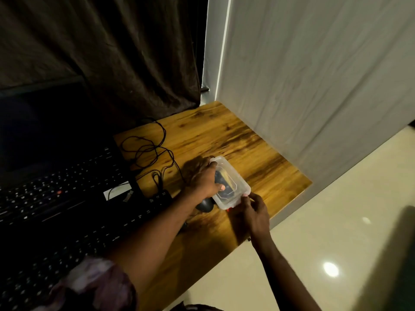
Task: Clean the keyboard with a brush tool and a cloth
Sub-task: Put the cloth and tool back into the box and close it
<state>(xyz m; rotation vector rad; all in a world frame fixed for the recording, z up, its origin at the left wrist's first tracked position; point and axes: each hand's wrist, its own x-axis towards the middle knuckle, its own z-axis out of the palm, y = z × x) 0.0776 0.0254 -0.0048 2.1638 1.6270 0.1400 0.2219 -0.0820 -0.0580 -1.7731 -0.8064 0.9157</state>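
Clutching a clear box (238, 178), left hand (203, 179) curled round, right hand (253, 212) fingers (246, 197) pinching its corner; keyboard (89, 239) beside them seemingly uncleaned.

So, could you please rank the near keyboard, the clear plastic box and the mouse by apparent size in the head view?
1. near keyboard, closest to camera
2. clear plastic box
3. mouse, partly hidden

A wooden desk (224, 135) carries a laptop (56, 176) at its 9 o'clock side and a black keyboard (67, 243) at 7 o'clock. Near the middle sits a clear box (235, 176), with a mouse (204, 205) just beside it at 7 o'clock and a tangled cable (148, 149) at 10 o'clock.
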